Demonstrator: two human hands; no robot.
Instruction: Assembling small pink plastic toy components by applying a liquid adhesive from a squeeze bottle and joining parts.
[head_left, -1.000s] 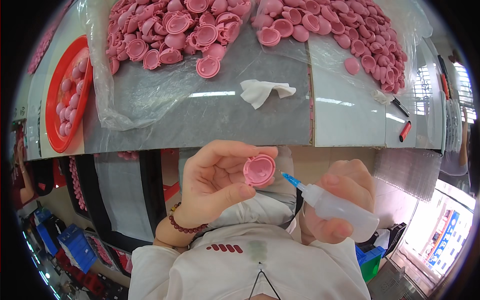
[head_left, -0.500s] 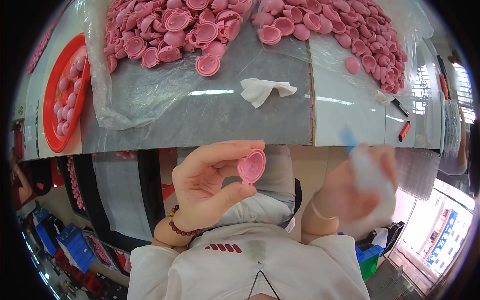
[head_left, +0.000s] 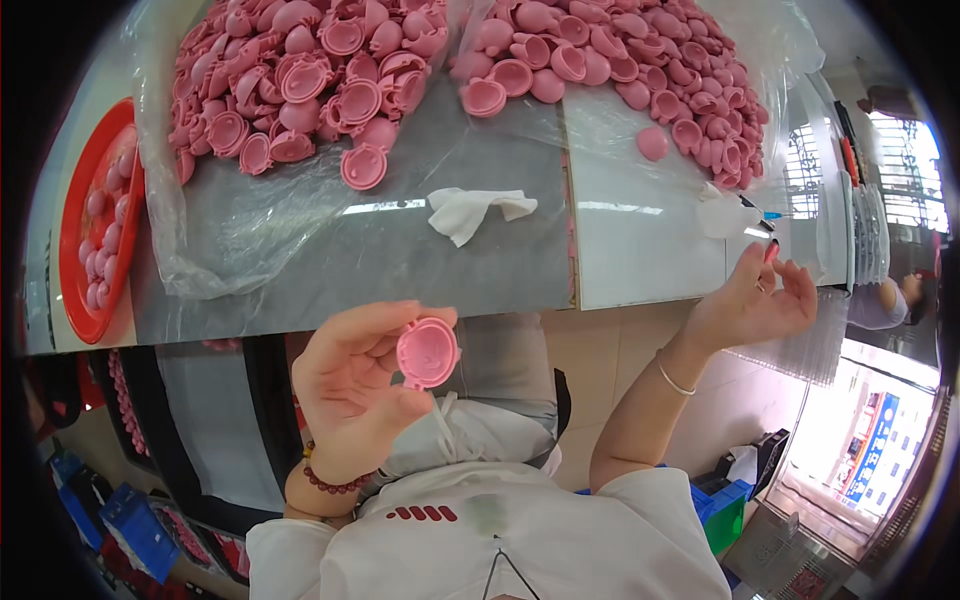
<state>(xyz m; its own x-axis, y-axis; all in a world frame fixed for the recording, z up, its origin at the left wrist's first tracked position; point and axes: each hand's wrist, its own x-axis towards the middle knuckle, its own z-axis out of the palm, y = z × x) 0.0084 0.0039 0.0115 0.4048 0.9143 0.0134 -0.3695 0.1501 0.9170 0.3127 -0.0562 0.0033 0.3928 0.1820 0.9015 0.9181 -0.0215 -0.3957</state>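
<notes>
Above my lap, my left hand [head_left: 350, 380] pinches a small pink round plastic shell [head_left: 428, 352] between thumb and fingertips, its hollow side showing. At the table's right front edge my right hand [head_left: 755, 300] is raised with fingers spread and nothing in them. Just beyond it, a translucent white squeeze bottle [head_left: 722, 215] with a blue tip lies on the table. A red marker-like piece [head_left: 772, 250] shows partly behind the right fingers. In front of me, a crumpled white cloth [head_left: 475, 212] rests on the grey table top.
Two heaps of pink shells, one on the left [head_left: 300, 90] and one on the right [head_left: 640, 60], lie on clear plastic bags across the back. One loose shell [head_left: 652, 143] sits before the right heap. A red basin [head_left: 68, 260] at far left holds pink balls.
My right hand has let go of the squeeze bottle, which now lies on the table, and has moved right. My left hand has turned the shell's hollow side more toward view.
</notes>
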